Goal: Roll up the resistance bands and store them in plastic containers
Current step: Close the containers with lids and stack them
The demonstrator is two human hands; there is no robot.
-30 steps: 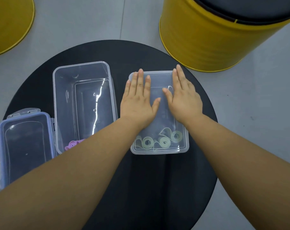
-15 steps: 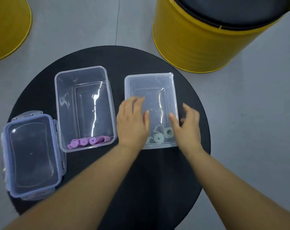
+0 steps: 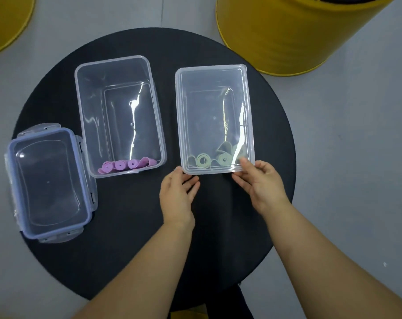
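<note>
A clear rectangular plastic container (image 3: 215, 100), lid on, is sitting on the round black table (image 3: 126, 238), with rolled pale-green resistance bands (image 3: 203, 160) lying inside at its near end. The right hand (image 3: 262, 187) is pinching its near right corner, thumb on top and fingers curled below. The left hand (image 3: 178, 199) is resting at its near left corner, fingers loosely spread. To its left an open clear tub (image 3: 117, 111) is holding rolled purple bands (image 3: 126, 165).
</note>
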